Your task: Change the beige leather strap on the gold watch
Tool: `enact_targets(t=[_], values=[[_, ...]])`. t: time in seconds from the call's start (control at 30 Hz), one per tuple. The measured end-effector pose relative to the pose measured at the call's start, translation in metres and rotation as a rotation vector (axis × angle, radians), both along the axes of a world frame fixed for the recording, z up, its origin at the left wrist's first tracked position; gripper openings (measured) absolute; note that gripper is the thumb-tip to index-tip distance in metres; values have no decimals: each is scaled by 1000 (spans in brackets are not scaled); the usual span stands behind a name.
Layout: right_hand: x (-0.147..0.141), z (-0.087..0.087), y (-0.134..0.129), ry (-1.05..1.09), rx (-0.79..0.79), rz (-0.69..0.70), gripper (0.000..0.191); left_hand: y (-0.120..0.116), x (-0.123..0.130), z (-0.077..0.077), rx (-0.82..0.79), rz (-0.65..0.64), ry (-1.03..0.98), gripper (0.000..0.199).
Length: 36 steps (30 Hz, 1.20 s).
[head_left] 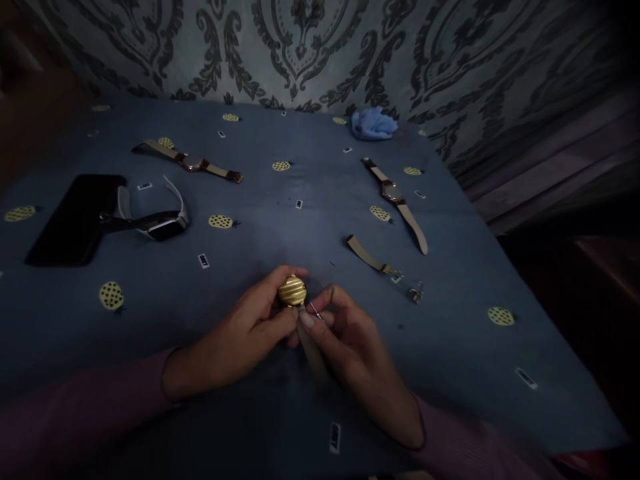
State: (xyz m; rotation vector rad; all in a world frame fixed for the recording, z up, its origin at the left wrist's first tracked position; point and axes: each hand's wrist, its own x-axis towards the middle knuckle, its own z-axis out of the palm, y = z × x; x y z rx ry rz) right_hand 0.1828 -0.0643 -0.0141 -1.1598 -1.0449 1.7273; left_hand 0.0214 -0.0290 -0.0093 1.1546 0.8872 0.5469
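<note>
Your left grip [245, 327] is closed on the gold watch case [293, 291]; just beside the case, your right grip [353, 333] pinches a thin metal piece [316, 311] near its strap [311, 347]. This fine step calls for steadiness.

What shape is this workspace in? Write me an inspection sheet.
Surface: blue pineapple-print tablecloth.
Job's things: ribbed gold metal watch case, beige band, thin metal tool.
Clutter: flat black phone, white-banded smartwatch, two beige-strapped wristwatches, loose beige strap piece, crumpled blue cloth, slim dark item, unclear.
Grippers: left hand holds the case; right hand the tool.
Cables: nothing seen.
Surroundings: grey patterned wall covering; dim light.
</note>
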Motion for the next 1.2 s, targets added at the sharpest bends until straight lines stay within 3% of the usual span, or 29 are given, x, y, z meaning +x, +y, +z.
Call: enact_targets(t=[0.13,0.3,0.47,0.77,0.97,1.2], values=[[0,1,2,0,17,13,22,1,0,-2,-26,33,-32,34],[5,0,0,-188,70,-19,21,0,-4,-5,-19,70,18,37],[7,2,-2,-257,110,35,18,0,-5,-4,-38,52,6,41],[5,2,-1,-387,277,-19,21,-2,-7,-5,86,37,103,37],[6,5,-4,-495,213,29,20,-1,-8,-6,125,20,95,38],[6,4,-4,-373,179,43,20,-2,-8,-7,120,27,94,38]])
